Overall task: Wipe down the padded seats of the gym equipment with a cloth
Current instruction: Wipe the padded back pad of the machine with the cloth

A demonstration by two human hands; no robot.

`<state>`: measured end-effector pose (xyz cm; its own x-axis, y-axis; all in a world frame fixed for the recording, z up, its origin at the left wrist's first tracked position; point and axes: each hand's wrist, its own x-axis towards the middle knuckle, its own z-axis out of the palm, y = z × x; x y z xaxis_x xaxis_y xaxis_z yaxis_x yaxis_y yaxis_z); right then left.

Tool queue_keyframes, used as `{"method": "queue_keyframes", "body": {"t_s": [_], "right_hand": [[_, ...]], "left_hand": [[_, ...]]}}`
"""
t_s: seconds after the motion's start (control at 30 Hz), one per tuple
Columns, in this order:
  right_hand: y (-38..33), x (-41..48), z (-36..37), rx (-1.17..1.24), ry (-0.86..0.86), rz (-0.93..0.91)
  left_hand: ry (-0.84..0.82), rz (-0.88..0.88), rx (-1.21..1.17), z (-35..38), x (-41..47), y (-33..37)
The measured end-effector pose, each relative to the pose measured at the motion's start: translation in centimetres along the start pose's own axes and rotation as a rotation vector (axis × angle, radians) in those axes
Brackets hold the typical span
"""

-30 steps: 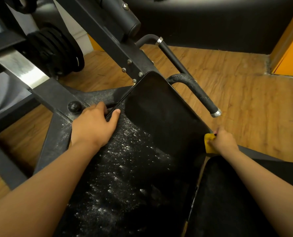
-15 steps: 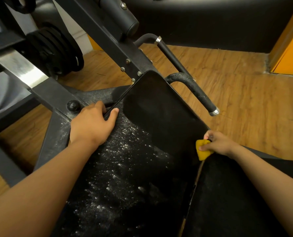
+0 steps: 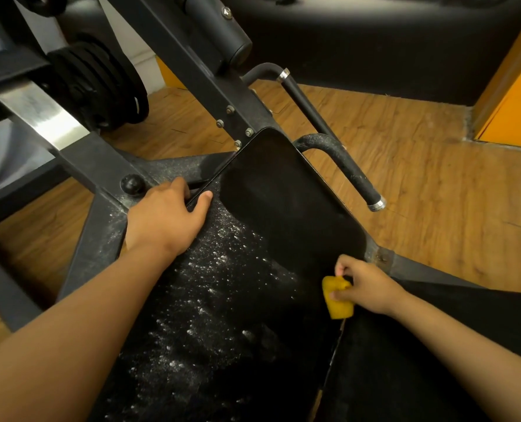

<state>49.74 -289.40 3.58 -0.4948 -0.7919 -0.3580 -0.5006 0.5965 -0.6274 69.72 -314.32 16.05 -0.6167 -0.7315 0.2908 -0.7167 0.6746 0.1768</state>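
At the far left, stacked weight plates [image 3: 101,83] are hanging on the machine frame [image 3: 94,159], whose dark beams are running diagonally toward the near left. Just right of the frame, the left hand [image 3: 164,220] is gripping the left edge of the long black pad [image 3: 283,208], with the fingers curling over the rim and out of sight and the thumb lying flat on the upholstery. This is most likely bracing the person while they are leaning over the machine. White dust [image 3: 210,300] is speckling the near and left part of the pad, while the far end is looking dark and clean, so the wiping is probably only partly done. Beyond the pad's far right edge, a dusty grip handle [image 3: 341,169] is sticking out over the wooden floor [image 3: 435,193]. At the pad's right edge, where the dust is thinning out, the right hand [image 3: 365,284] is pinching a bunched yellow cloth [image 3: 336,298] between thumb and fingers. It is holding the cloth low against the pad surface, ready, it seems, for a stroke leftward into the powder. Whether the cloth is actually pressing on the pad is hard to say. To the near right, a second pad [image 3: 405,360] is sitting just beside the first, a narrow gap separating them, and is looking faintly dusty too.
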Motion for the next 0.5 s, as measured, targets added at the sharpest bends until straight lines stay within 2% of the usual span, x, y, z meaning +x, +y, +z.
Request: {"method": "queue_keyframes", "body": {"t_s": [0.17, 0.3, 0.37, 0.5], "right_hand": [[-0.7, -0.4, 0.5, -0.094, 0.220, 0.118], [-2.3, -1.8, 2.1, -0.020, 0.335, 0.130], [-3.6, -2.4, 2.7, 0.047, 0.347, 0.116], [-6.2, -3.2, 4.3, 0.146, 0.244, 0.043]], "left_hand": [[-0.001, 0.001, -0.005, 0.0, 0.1, 0.0], [0.001, 0.012, -0.013, 0.0, 0.0, 0.0], [0.004, 0.013, -0.006, 0.0, -0.1, 0.0], [-0.001, 0.014, 0.003, 0.0, 0.0, 0.1]]}}
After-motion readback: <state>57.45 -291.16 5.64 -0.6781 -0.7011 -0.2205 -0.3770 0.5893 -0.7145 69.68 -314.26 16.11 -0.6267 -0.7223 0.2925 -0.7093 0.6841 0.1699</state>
